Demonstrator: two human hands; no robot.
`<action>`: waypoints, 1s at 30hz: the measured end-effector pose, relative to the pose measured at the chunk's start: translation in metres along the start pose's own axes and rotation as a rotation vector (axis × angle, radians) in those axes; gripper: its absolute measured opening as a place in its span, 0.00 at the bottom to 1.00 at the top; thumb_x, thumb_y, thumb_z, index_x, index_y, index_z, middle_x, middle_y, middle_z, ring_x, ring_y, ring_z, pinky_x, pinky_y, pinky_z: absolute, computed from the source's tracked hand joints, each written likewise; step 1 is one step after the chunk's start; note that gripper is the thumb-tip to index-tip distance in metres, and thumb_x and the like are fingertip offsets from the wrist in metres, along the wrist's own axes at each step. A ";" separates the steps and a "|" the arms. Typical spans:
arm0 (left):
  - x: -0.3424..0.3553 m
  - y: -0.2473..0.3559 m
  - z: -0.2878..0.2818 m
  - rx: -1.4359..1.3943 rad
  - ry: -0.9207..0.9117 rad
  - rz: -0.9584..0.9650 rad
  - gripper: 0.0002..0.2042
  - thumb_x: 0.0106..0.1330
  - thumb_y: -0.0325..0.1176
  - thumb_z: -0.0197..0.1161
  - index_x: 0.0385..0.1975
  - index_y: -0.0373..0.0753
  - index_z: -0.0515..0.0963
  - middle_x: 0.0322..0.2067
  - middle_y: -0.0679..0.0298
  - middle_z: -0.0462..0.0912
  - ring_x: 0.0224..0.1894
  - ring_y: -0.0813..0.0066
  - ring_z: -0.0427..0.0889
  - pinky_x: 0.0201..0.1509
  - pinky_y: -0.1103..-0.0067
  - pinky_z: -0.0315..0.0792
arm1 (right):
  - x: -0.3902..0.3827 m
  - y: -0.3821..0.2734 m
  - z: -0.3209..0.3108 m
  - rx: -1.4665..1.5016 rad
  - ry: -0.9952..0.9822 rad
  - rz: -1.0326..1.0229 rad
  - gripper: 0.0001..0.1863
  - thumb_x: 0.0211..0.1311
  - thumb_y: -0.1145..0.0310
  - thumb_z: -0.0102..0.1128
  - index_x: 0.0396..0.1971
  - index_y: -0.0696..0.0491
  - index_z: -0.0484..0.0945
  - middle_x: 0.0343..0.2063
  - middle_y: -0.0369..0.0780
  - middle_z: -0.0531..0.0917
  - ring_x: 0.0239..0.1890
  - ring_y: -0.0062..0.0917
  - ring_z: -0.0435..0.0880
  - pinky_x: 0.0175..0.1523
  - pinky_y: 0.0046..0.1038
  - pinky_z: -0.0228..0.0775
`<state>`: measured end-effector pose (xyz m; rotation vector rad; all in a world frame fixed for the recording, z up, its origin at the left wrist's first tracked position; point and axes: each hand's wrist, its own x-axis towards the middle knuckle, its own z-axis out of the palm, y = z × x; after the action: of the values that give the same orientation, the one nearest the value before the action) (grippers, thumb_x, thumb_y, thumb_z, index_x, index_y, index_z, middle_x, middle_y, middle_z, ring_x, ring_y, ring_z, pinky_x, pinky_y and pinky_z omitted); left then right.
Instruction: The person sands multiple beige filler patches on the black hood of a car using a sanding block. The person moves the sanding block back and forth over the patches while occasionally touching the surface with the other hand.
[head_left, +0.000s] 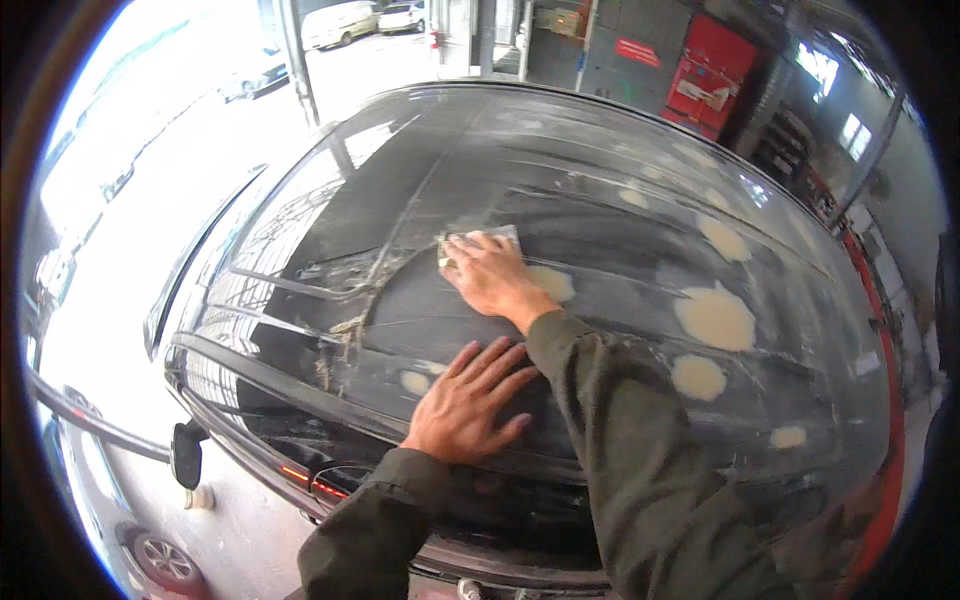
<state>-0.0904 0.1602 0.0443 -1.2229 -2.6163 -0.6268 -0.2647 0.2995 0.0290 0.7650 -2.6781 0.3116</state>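
A dark car roof (pixel 620 270), dusty and scuffed, fills the middle of my view, with several beige, filler-like patches (pixel 715 316) on it. My right hand (pixel 488 280) is closed over a small light square pad or sheet (pixel 508 236), pressed to the roof just left of centre; its underside is hidden. One pale patch (pixel 555 287) shows beside my right wrist. Nearer the body, my left hand (pixel 468 400) lies flat on the dark surface with fingers spread and holds nothing. Both forearms, in dark olive sleeves, reach in from the lower edge.
The car's side mirror (pixel 186 452) sticks out at the lower left, above the pale floor and beside another car (pixel 120 520). Posts (pixel 295 60) and parked vehicles (pixel 338 25) stand beyond the roof. A red cabinet-like panel (pixel 705 75) is at the back right, near shelving (pixel 775 140).
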 end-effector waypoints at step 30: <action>-0.002 0.002 -0.009 0.070 -0.150 -0.093 0.30 0.75 0.50 0.62 0.75 0.49 0.72 0.80 0.58 0.65 0.84 0.55 0.58 0.86 0.53 0.51 | -0.132 0.209 -0.083 0.019 -0.135 0.333 0.51 0.77 0.27 0.45 0.79 0.59 0.63 0.81 0.55 0.60 0.83 0.47 0.60 0.85 0.49 0.50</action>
<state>-0.0882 0.1559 0.0522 -1.1763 -2.8058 -0.4707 -0.2513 0.5595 0.0314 0.3515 -2.9320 0.3783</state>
